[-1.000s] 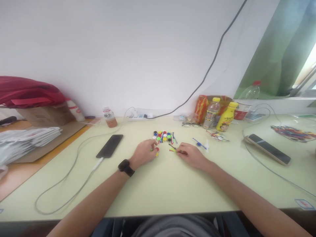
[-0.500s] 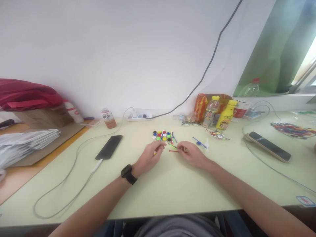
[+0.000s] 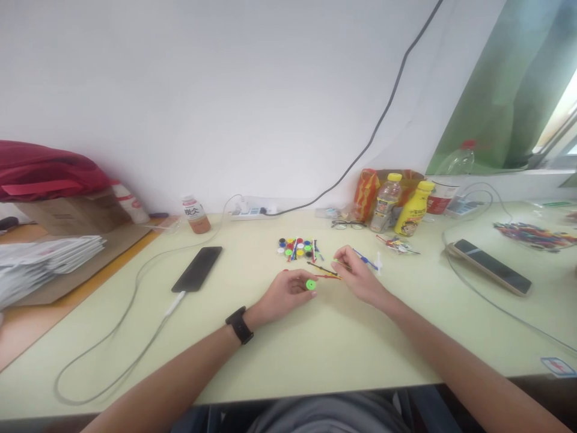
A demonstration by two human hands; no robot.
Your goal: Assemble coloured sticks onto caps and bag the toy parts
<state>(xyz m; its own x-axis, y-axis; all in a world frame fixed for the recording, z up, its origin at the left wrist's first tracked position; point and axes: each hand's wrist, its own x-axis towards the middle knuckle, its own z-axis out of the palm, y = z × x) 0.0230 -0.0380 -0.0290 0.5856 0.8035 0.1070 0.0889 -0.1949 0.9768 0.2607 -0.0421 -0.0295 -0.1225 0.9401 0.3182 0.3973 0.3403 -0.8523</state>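
A small bright green disc [image 3: 311,284] with a hole in its middle is pinched between the thumb and fingers of my left hand [image 3: 288,293]. My right hand [image 3: 358,278] is closed on a thin green stick [image 3: 335,260], mostly hidden by the fingers. Below and between the hands lie a black stick [image 3: 318,267] and a red stick [image 3: 325,276] on the table. Just beyond the hands, small discs [image 3: 294,245] in several colours sit in rows, with some sticks standing or lying among them. A blue stick [image 3: 364,259] and a white stick [image 3: 379,263] lie right of my right hand.
Phones lie at left [image 3: 198,269] and right [image 3: 493,267] with cables. Along the wall stand a drink bottle [image 3: 196,215], a power strip [image 3: 252,213], glasses [image 3: 348,225], and a yellow bottle [image 3: 413,210]. More coloured sticks [image 3: 534,236] lie in a pile at far right.
My left hand has moved nearer and slightly right, and a green disc now shows in its fingers. My right hand has shifted right and lifted, and the green stick has left the table.
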